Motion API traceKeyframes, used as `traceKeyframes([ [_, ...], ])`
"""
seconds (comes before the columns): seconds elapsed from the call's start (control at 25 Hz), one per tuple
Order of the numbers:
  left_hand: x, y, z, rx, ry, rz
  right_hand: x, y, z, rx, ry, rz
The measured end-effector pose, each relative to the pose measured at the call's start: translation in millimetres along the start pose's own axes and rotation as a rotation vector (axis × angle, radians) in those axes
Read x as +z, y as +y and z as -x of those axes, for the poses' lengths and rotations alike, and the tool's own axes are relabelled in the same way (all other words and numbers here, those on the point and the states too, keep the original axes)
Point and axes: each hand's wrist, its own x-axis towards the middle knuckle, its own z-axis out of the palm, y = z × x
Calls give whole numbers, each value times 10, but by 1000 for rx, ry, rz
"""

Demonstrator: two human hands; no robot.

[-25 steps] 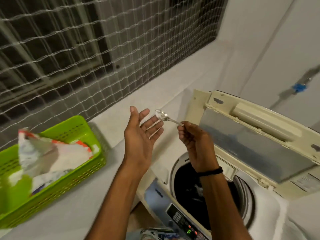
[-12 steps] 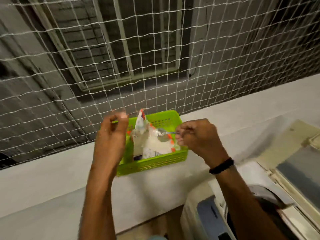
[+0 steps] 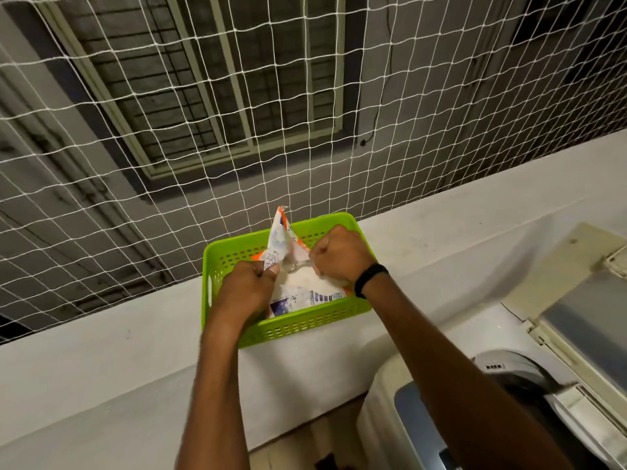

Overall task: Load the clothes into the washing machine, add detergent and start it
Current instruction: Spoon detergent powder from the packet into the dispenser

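A white and orange detergent bag stands open in a green plastic basket on the white ledge. My left hand pinches the bag's left edge and holds it open. My right hand grips a metal spoon whose bowl dips into the bag's mouth above the white powder. The top-loading washing machine sits at the lower right with its lid raised; the drum opening is dark and what it holds is hidden.
A white ledge runs across the view under a rope safety net. A barred window is behind the net. The machine's control panel is at the bottom right corner.
The view swung from the machine to the basket. My left hand went from open to gripping the bag's edge, and my right hand carried the spoon into the bag.
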Motion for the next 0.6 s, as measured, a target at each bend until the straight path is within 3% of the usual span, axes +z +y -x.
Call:
traceKeyframes([
  [0.2,-28,-44,15,32,36,110,-1,10,20,87,-184,-34],
  [0.32,-32,-23,57,30,38,86,-28,-8,65,187,-247,-245],
  [0.6,-51,16,113,11,-10,63,-128,158,137,201,-77,-407],
])
